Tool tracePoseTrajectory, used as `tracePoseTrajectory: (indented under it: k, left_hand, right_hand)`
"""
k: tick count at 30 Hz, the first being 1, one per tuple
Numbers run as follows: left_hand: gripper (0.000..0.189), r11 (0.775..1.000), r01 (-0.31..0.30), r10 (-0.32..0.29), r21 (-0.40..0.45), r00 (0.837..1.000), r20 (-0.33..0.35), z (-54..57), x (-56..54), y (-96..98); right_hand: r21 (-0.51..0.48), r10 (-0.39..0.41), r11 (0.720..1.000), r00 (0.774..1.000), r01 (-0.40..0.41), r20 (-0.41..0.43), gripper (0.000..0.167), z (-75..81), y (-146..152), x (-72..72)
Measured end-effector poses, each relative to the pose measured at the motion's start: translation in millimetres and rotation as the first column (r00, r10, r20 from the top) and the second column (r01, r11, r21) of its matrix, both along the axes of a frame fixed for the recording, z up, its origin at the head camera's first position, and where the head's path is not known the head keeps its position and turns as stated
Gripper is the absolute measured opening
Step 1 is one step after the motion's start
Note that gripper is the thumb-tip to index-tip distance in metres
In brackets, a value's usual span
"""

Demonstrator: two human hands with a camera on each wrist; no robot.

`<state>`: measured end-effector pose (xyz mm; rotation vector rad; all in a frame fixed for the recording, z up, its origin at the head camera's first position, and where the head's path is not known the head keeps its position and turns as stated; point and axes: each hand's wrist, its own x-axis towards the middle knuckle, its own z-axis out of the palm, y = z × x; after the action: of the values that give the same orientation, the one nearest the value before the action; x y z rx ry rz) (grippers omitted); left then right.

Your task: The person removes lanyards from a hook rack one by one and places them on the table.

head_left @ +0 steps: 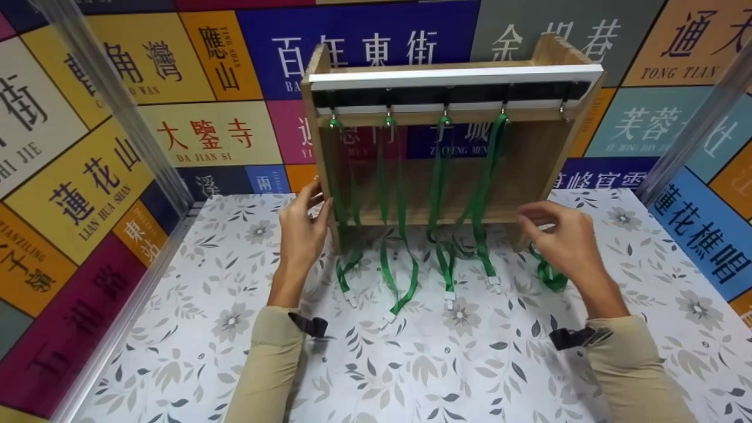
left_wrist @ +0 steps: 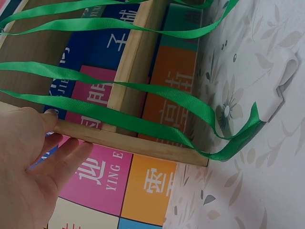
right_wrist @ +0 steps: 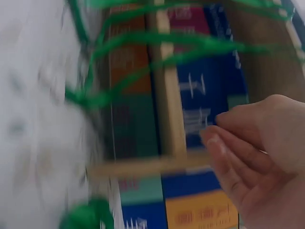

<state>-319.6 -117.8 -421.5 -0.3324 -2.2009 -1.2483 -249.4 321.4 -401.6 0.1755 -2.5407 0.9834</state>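
A wooden rack (head_left: pixel 452 220) with a black-and-white strip along its top stands on the table. Green lanyards (head_left: pixel 484 194) hang from several of its metal hooks, their white ends lying on the tabletop; the rightmost hook (head_left: pixel 562 110) has none. My left hand (head_left: pixel 301 226) grips the rack's left side panel (left_wrist: pixel 157 150), thumb on the inner side and fingers outside. By the right side panel (right_wrist: pixel 143 167) is my right hand (head_left: pixel 561 235), its fingers loosely bent with nothing seen between thumb and fingertips. Another green lanyard (head_left: pixel 552 275) lies bunched beneath it.
The table wears a white leaf-and-flower cover (head_left: pixel 423 376). Behind the rack rises a wall of coloured sign panels (head_left: pixel 217 129). Clear plastic-looking corner strips (head_left: pixel 126 100) run up the left and right corners.
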Motion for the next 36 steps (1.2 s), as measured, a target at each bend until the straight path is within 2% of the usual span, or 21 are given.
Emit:
tracePoseTrajectory:
  k: [4, 9, 15, 20, 24, 29, 36]
  left_hand:
    - [0.046, 1.000, 0.003, -0.003, 0.006, 1.000, 0.021, 0.0, 0.4, -0.5]
    - [0.047, 1.000, 0.003, -0.003, 0.013, 0.999, 0.037, 0.7, 1.1, -1.4]
    - [0.047, 1.000, 0.013, -0.014, 0.021, 0.999, 0.035, 0.8, 1.2, -1.7]
    - [0.046, 0.999, 0.021, -0.021, 0.031, 0.999, 0.025, 0.0, 0.7, -0.8]
    - [0.047, 0.999, 0.027, -0.028, 0.032, 0.999, 0.025, -0.1, 0.7, 0.3]
    - [0.047, 1.000, 0.020, -0.021, 0.021, 1.000, 0.022, 0.3, 0.8, 0.0]
    - [0.047, 1.000, 0.018, -0.018, 0.018, 1.000, 0.010, 0.0, 1.0, -1.9]
  right_hand:
    - [-0.095, 0.023, 0.995, 0.998, -0.029, -0.066, 0.033, 3.5, -27, -1.9]
    - [-0.176, 0.008, 0.984, 0.991, -0.031, -0.132, 0.039, 15.8, -46, -11.7]
    - [-0.233, -0.042, 0.973, 0.989, 0.008, -0.144, 0.042, 30.2, -61, -24.9]
    - [-0.265, -0.064, 0.964, 0.986, 0.021, -0.154, 0.039, 36.4, -67, -29.4]
    - [-0.292, -0.069, 0.956, 0.973, 0.002, -0.219, 0.027, 37.8, -69, -28.4]
    - [-0.333, -0.079, 0.942, 0.946, -0.032, -0.314, 0.018, 41.5, -66, -22.2]
    - [-0.334, -0.065, 0.939, 0.909, -0.083, -0.411, 0.015, 64.6, -59, -6.7]
